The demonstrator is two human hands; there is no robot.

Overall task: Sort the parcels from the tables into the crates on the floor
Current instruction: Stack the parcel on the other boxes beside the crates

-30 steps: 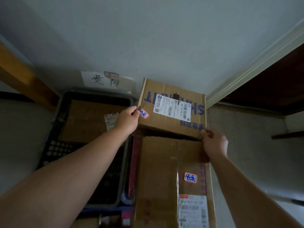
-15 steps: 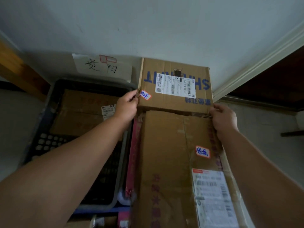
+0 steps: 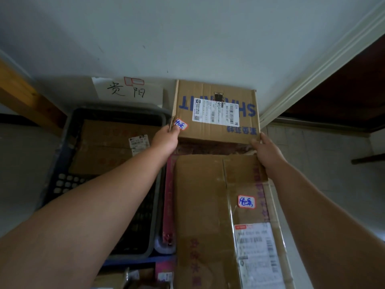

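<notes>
**Two-handed grip on the blue-lettered box, close to the wall**

Both hands make the grip. The left hand (image 3: 166,138) pinches the near left corner of the cardboard box (image 3: 208,133), thumb beside its small red-edged sticker (image 3: 180,124). The right hand (image 3: 265,149) curls round the near right corner. The box sits beyond the grip with its far edge close against the wall (image 3: 187,38), its white shipping label facing up.

Nearer than the grip, between the forearms, a long parcel (image 3: 204,205) lies flat and carries a matching sticker (image 3: 246,201). A dark gap separates the two. To the left of the grip a dark crate (image 3: 116,111) holds another parcel (image 3: 108,151), and beyond it a handwritten paper sign (image 3: 127,91) hangs on the wall.

I judge this to be the placing step: the box is being set down with parcels marked the same way. No crate shows beneath it, so I cannot tell whether it already rests on something or hangs from the grip.

The next move calls for settling it flat and square to the wall. The fingers then need to slip out from both corners without dragging the box back onto the long parcel.
</notes>
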